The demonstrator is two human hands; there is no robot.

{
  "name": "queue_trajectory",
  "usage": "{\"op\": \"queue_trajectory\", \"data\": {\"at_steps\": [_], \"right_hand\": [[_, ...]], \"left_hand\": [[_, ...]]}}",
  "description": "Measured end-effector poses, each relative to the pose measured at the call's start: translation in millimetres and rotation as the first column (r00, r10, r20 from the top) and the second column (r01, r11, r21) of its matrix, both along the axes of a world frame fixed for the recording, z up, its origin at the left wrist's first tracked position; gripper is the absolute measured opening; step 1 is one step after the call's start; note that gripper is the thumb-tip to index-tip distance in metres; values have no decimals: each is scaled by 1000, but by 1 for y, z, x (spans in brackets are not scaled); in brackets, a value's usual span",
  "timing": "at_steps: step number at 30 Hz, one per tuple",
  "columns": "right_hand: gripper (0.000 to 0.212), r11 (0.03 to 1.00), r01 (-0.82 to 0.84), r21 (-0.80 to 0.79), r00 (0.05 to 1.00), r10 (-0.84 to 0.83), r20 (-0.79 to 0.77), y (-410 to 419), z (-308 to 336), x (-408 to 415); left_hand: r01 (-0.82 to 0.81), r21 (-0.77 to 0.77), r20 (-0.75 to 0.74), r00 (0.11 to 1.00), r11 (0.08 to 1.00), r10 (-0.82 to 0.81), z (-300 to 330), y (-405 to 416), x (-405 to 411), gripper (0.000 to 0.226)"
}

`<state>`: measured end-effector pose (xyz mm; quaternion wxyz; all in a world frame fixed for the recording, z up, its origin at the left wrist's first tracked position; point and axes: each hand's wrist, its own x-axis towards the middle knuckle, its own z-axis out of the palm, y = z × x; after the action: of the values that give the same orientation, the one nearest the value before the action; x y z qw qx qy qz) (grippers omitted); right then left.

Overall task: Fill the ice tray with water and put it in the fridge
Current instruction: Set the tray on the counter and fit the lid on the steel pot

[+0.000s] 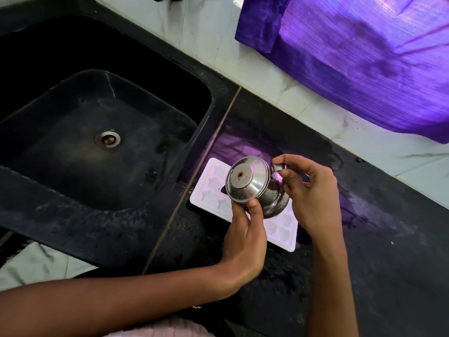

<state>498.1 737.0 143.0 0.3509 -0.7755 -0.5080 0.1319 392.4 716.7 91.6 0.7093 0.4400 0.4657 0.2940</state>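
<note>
Ice tray point(209, 198) beneath; my right hand point(308, 190) pinches the steel pot point(252, 188), left hand point(245, 229) steadies its lid (tilt hard, water overshoots).

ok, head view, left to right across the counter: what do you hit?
Sink with its drain → ice tray → steel kettle, tilted over the tray, left hand under it → right hand on its handle → purple cloth at far right.
</note>
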Motion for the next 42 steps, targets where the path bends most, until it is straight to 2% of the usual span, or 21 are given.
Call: {"op": "queue_trajectory", "data": {"at_steps": [30, 42], "right_hand": [[29, 1000, -5, -7, 999, 5, 51, -2, 10, -8], [26, 999, 16, 43, 1000, -16, 7, -1, 6, -3]], "left_hand": [[40, -15, -23, 999, 999, -40, 2, 1, -3, 51], [25, 53, -12, 1000, 998, -25, 1, 1, -2, 52]]}}
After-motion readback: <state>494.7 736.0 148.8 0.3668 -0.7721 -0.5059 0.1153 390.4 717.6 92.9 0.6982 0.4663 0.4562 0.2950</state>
